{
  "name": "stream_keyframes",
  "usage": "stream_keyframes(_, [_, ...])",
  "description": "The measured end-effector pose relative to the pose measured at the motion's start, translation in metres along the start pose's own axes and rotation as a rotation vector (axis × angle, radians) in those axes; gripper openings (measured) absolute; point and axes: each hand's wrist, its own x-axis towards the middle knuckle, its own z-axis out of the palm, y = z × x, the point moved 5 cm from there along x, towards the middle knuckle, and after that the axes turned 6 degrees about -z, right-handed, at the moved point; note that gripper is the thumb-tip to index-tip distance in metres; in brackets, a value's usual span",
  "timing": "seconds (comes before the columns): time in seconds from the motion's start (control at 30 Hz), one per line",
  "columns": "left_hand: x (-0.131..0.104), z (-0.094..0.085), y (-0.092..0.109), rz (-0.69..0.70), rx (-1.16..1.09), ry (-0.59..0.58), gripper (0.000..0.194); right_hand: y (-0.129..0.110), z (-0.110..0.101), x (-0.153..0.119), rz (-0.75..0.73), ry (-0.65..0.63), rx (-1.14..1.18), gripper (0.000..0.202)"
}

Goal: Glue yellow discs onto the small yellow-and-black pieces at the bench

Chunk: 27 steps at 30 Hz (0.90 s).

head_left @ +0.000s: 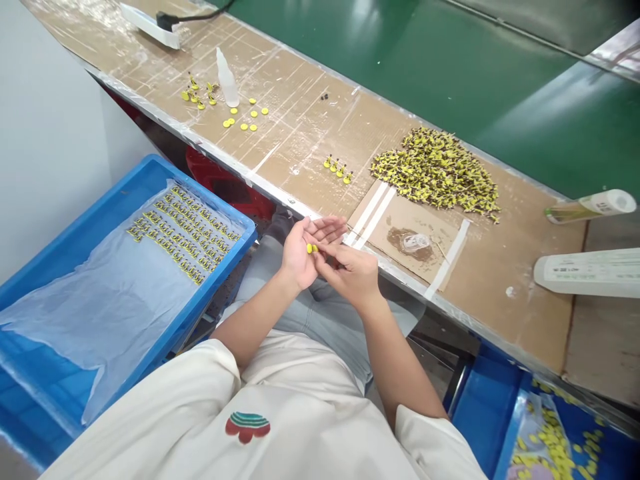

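My left hand [299, 259] is palm up with its fingers stretched out, in front of the bench edge and above my lap. Small yellow discs [312, 249] are at its palm, by the fingertips of my right hand [357, 272]. The right thumb and forefinger are pinched together there; how many discs lie under the fingers is hidden. Just beyond the hands, on the bench, a short row of small yellow-and-black figures [338, 169] stands on yellow disc bases. To its right is a heap of yellow-and-dark pieces [440, 170].
Cardboard [300, 133] covers the bench. A glue-stained pad [425, 250] carries a clear plastic piece. A white dropper bottle [227, 83] stands among loose discs. A blue tray [150, 167] at left holds rows of figures; a blue bin [493, 407] sits lower right. Bottles [590, 205] lie at right.
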Motion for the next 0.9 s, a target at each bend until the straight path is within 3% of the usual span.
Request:
stream_keyframes(0.07, [0.0,0.003,-0.004,-0.019,-0.013,-0.046,0.039,0.002,-0.005,-0.005,0.13,0.089,0.082,0.023])
stream_keyframes(0.2, [0.0,0.003,-0.01,-0.053,0.015,-0.072,0.032,0.013,-0.011,-0.021,0.563,0.259,0.51,0.032])
stream_keyframes(0.3, [-0.001,0.003,-0.017,-0.098,0.112,-0.063,0.023,0.017,-0.021,-0.03,0.717,0.354,0.743,0.037])
stream_keyframes(0.47, [-0.01,0.014,-0.038,-0.242,0.238,-0.2,0.027,0.023,-0.039,-0.043,0.795,0.44,0.894,0.043])
stream_keyframes(0.67, [-0.014,0.02,-0.051,-0.132,0.353,-0.203,0.026,0.016,-0.042,-0.054,0.823,0.491,1.011,0.037])
stream_keyframes(0.9, [-0.015,0.021,-0.055,-0.172,0.354,-0.206,0.027,0.016,-0.045,-0.062,0.847,0.499,1.02,0.041])
